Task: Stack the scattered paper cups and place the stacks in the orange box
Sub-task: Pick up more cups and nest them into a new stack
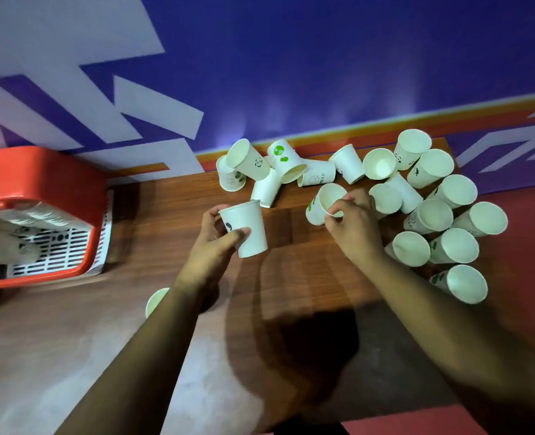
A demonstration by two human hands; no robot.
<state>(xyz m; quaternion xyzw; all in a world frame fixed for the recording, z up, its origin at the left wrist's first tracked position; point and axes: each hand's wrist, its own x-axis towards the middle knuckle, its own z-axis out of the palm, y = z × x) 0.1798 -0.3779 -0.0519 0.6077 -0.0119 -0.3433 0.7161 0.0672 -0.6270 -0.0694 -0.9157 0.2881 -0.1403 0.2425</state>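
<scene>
The orange box [43,171] sits at the left edge of the wooden table [165,208], with blurred cup stacks [24,215] lying inside. Well right of the box lies a heap of loose cups [429,216], about seventeen, most of them tipped over. A lone cup [155,302] shows by the left forearm. Between box and heap, the left hand [211,243] grips a held cup [247,229] around its wall. The right hand [354,224] pinches the rim of a tilted cup [322,202] at the heap's box-side edge.

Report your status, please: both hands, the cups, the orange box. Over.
Left hand grips one cup. Right hand pinches rim of second cup. Orange box at left holds stacks; many loose cups lie on table. Nothing blocking between hands and box.
</scene>
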